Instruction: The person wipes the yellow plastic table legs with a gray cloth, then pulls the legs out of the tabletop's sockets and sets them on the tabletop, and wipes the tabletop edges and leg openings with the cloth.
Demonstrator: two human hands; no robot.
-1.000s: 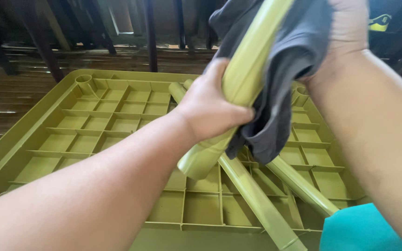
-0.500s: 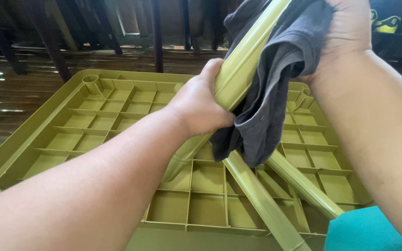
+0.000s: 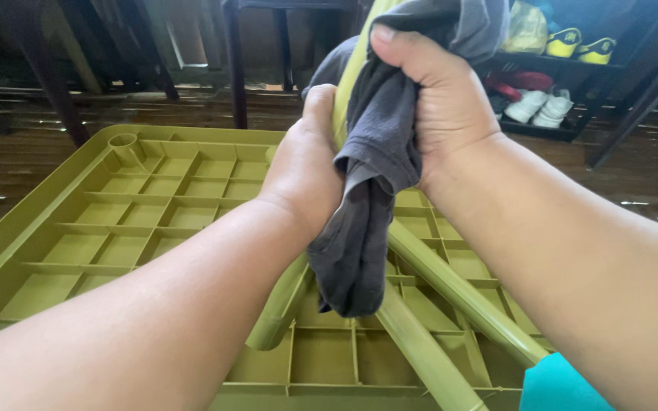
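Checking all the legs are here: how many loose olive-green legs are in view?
3: one leg held by both hands, two legs lying on the upturned table. Others may be hidden.

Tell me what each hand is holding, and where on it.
The left hand grips the green table leg around its middle. The right hand presses a grey cloth around the leg higher up.

We seem to be in a home, in a lived-in room with a dark, glossy wooden floor (image 3: 55, 164). Dark furniture legs (image 3: 234, 65) stand around us, and a low shoe rack (image 3: 565, 125) holds white sneakers (image 3: 542, 108) and yellow shoes (image 3: 580, 42).
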